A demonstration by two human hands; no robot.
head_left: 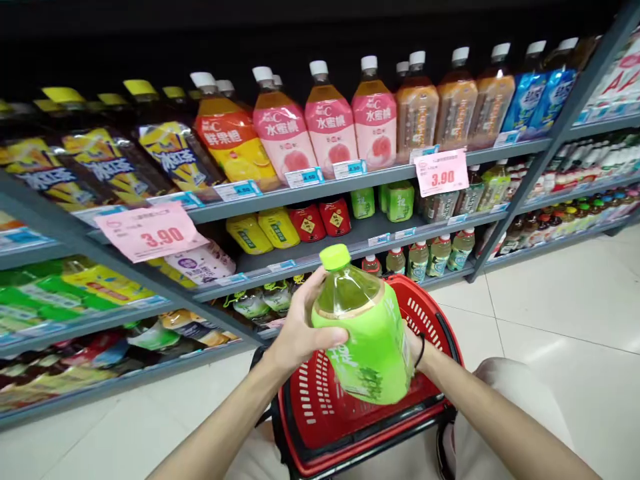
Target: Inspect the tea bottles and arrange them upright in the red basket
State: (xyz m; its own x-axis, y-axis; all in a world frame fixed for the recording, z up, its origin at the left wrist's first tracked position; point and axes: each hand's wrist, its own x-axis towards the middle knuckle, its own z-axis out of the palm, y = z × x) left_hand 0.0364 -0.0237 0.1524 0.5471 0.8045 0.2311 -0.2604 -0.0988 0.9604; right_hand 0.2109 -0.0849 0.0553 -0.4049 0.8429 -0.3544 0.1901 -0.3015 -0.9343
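A large green tea bottle (367, 333) with a lime cap and green label is held upright over a red shopping basket (320, 407). My left hand (300, 330) wraps its fingers around the bottle's left side near the shoulder. My right hand (414, 347) supports the bottle from the right and is mostly hidden behind it; a dark band sits on that wrist. The basket sits low on the floor in front of me and looks empty where its inside shows.
Grey store shelves (320, 190) run across the view, stocked with drink bottles: pink peach tea (330, 127), orange juice, yellow-capped iced tea, brown and blue bottles. Pink price tags reading 3.90 (150, 232) hang from the shelf edges. White tiled floor (565, 313) lies at right.
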